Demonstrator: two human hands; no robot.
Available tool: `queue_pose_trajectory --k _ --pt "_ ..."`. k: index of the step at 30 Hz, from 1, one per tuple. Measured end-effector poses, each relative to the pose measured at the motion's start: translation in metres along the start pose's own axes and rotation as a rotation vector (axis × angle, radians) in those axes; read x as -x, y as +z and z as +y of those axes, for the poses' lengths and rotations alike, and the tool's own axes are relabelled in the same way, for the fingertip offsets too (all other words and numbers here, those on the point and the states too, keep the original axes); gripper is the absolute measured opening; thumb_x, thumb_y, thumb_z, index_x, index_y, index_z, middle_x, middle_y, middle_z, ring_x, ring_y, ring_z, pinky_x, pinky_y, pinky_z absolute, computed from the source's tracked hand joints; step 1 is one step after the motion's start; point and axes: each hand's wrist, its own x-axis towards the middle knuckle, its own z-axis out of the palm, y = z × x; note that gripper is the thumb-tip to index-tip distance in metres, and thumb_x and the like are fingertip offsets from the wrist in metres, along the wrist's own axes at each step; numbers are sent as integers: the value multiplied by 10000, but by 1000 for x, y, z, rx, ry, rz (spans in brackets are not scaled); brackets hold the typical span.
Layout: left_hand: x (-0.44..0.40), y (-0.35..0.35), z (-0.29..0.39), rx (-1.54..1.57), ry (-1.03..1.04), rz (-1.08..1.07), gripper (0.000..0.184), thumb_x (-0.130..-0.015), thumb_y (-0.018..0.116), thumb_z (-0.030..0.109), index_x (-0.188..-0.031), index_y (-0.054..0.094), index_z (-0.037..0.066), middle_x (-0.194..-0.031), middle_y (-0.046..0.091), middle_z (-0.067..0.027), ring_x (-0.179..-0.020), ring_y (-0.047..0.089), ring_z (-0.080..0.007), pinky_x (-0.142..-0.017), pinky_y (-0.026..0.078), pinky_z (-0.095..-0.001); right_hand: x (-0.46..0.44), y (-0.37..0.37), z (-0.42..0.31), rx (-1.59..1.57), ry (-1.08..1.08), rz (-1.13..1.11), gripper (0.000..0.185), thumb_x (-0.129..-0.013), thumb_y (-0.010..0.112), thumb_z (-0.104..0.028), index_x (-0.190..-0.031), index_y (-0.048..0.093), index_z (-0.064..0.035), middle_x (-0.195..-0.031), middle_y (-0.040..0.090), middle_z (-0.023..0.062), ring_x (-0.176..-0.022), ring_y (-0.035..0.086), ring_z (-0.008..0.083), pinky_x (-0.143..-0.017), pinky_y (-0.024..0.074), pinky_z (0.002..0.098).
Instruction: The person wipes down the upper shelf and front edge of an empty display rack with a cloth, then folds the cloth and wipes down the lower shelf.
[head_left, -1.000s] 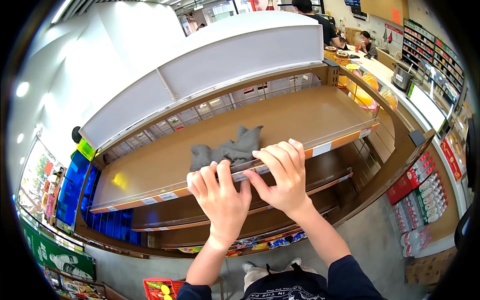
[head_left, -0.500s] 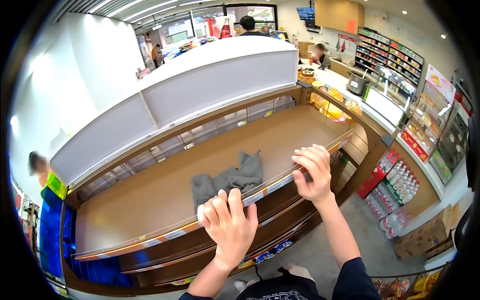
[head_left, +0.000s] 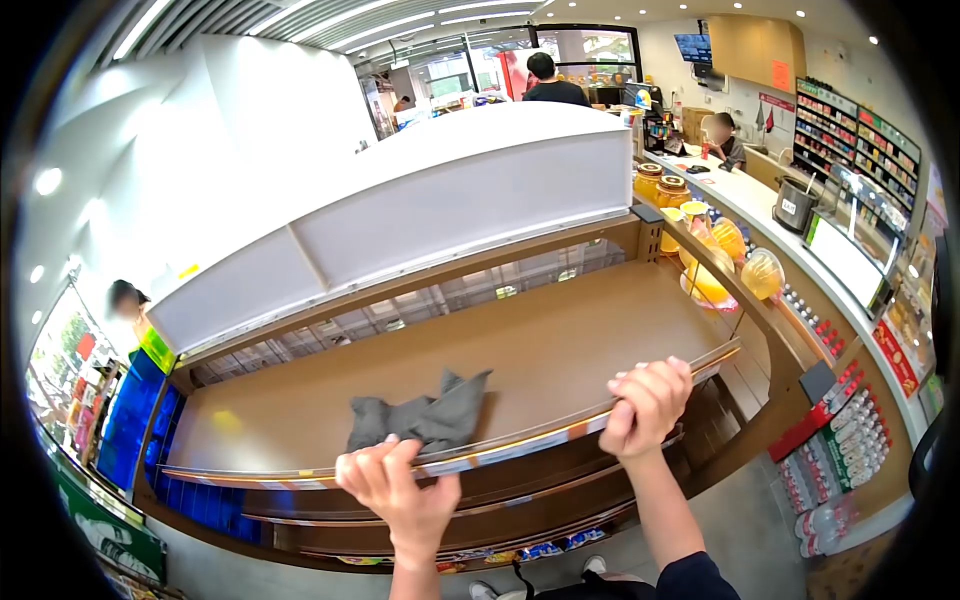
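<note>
Left hand [head_left: 398, 488]: pinching price rail [head_left: 540, 444], covering a bit of grey cloth [head_left: 428, 415]'s near edge | right hand [head_left: 648, 408]: curled round same rail, farther right | cloth: crumpled, one corner peaked, on brown top shelf [head_left: 560, 330] just behind rail | white panel [head_left: 480, 205]: beyond shelf | bottle packs [head_left: 850, 440]: stacked right | counter [head_left: 752, 198]: far right, pot [head_left: 792, 207] on top

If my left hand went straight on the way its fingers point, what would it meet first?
Most likely the grey cloth, crumpled on the top shelf just beyond the left hand; depth is unclear, so they may be touching.
</note>
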Motion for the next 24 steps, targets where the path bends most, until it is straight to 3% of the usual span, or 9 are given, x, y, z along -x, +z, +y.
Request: queue_pose_trajectory --k 4,5,8,11,13,20,24 --pt "0 0 1 12 22 8 541 -540 861 349 -926 536 152 -913 531 -48 -924 450 -308 -891 343 -474 -2 -4 -1 -85 39 -47 109 -842 564 -164 -891 649 -116 -877 650 15 -879 597 233 -1049 376 437" --pt "-1 -7 -1 10 33 -52 624 -557 906 466 -946 540 144 -925 524 -54 -936 441 -304 -885 341 -473 -3 -5 -1 -121 49 -55 109 -842 564 -164 -891 649 -116 -877 650 15 -879 597 233 -1049 376 437" --pt "-8 -16 -1 27 60 -120 826 -599 810 740 -1044 560 90 -926 495 -78 -962 430 -305 -918 349 -466 -5 -4 -3 -129 51 -66 125 -850 582 -188 -905 665 -113 -898 655 16 -891 598 230 -1037 378 441" --pt "-9 -16 4 47 12 -124 795 -676 743 770 -1002 560 67 -918 481 -89 -967 417 -299 -923 343 -453 -7 -8 -3 -184 79 -102 160 -812 648 -207 -939 706 -127 -941 670 12 -931 617 211 -1018 410 416" --pt "-10 -20 8 70 -2 -120 780 -693 735 759 -986 560 58 -915 471 -95 -965 413 -300 -924 341 -450 -8 -12 -4 -203 83 -114 176 -812 663 -213 -955 707 -118 -963 672 18 -956 618 213 -1020 410 420" --pt "-23 -25 31 69 -11 -152 634 -584 934 502 -940 604 95 -907 487 -63 -923 434 -292 -889 339 -426 -9 -8 -5 -219 89 -107 173 -809 692 -190 -966 701 -120 -955 671 9 -954 628 202 -1025 408 414" --pt "-34 -22 48 95 63 -167 647 -536 949 461 -901 580 74 -839 479 -58 -855 449 -285 -839 366 -418 -7 -4 -5 -219 87 -80 167 -810 692 -196 -956 699 -116 -944 673 12 -940 633 200 -1015 418 411"
